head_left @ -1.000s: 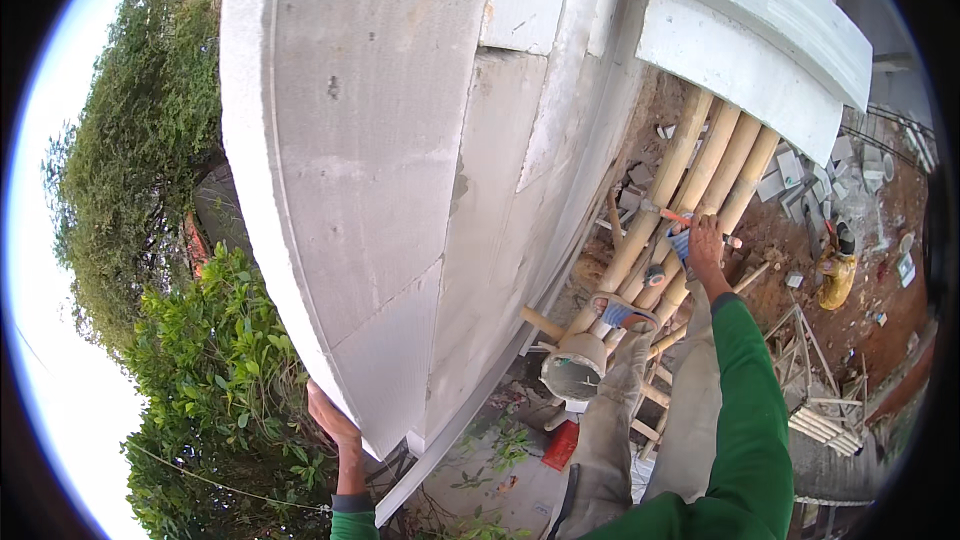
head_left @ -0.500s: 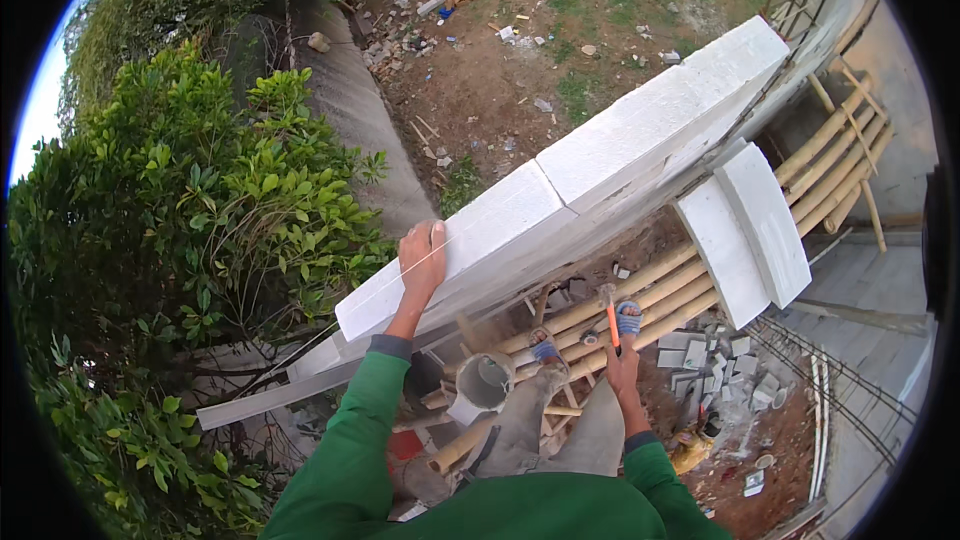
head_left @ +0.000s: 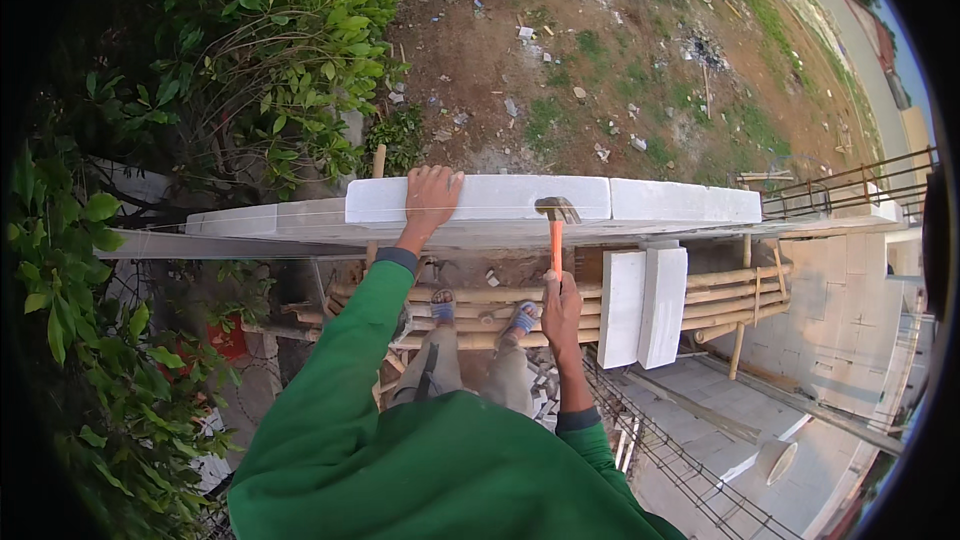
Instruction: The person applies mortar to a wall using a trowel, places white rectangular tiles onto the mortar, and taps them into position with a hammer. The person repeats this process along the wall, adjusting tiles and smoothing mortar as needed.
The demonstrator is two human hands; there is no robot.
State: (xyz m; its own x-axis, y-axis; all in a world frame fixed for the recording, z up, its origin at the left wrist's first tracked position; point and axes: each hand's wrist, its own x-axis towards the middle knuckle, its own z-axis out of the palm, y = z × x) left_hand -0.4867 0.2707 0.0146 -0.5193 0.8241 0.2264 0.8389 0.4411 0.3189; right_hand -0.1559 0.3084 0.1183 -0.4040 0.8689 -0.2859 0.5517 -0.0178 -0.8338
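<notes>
A white block [head_left: 500, 197] lies on top of the wall, its right end meeting a second white block [head_left: 690, 203]. My left hand [head_left: 434, 196] rests over the first block near its left end, fingers bent over the far edge. In my right hand [head_left: 562, 312], wrapped round its orange handle, is a hammer [head_left: 556, 210]. The hammer's dark metal head appears over the first block, close to the joint; I cannot tell whether it touches. A thin string runs along the wall past my left hand.
My sandalled feet stand on a bamboo-pole platform [head_left: 720, 295]. Two loose white blocks [head_left: 622, 308] lean across the poles at right. Leafy branches [head_left: 300, 70] crowd the left. Beyond the wall, littered ground [head_left: 480, 120] lies lower. Steel bars [head_left: 850, 180] project at far right.
The view has turned, so the wall now runs nearly level across it. My right hand has raised the hammer from beside my legs to the block. My left hand stays on the block.
</notes>
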